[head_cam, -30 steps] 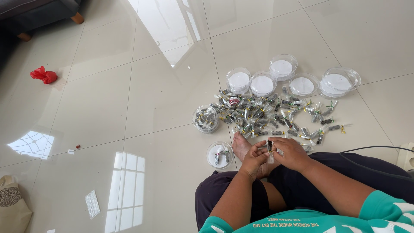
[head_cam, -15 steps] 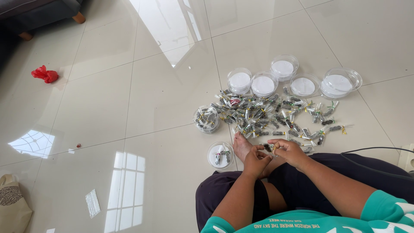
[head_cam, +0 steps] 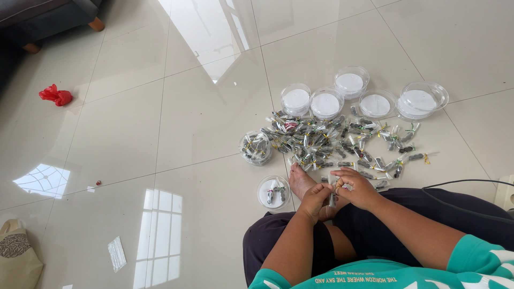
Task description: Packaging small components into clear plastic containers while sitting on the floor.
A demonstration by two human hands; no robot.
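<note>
A person sits cross-legged on a glossy tiled floor (head_cam: pixel 160 123), and both hands meet just above a bare foot (head_cam: pixel 300 181). The left hand (head_cam: pixel 315 197) and the right hand (head_cam: pixel 357 188) are drawn together, fingers pinched on a small clear packet (head_cam: pixel 333 196) held between them (what is inside is too small to tell, though it looks dark).

Just beyond the hands a heap of similar small packets (head_cam: pixel 342 145) lies spread over the floor, many tied with thin yellowish twists. Left of the heap stands a round clear tub (head_cam: pixel 255 147) filled with packets, and nearer the person's knee a shallow round lid (head_cam: pixel 273 191) holds a few more, close beside the foot.

Behind the heap five round clear containers with white bottoms (head_cam: pixel 350 96) sit in a loose row, touching or nearly touching one another.

A dark cable (head_cam: pixel 460 184) runs over the person's right leg. Well apart, at the far left, a crumpled red scrap (head_cam: pixel 55 95) lies on the floor, and a cloth bag (head_cam: pixel 16 259) sits at the lower left corner.
</note>
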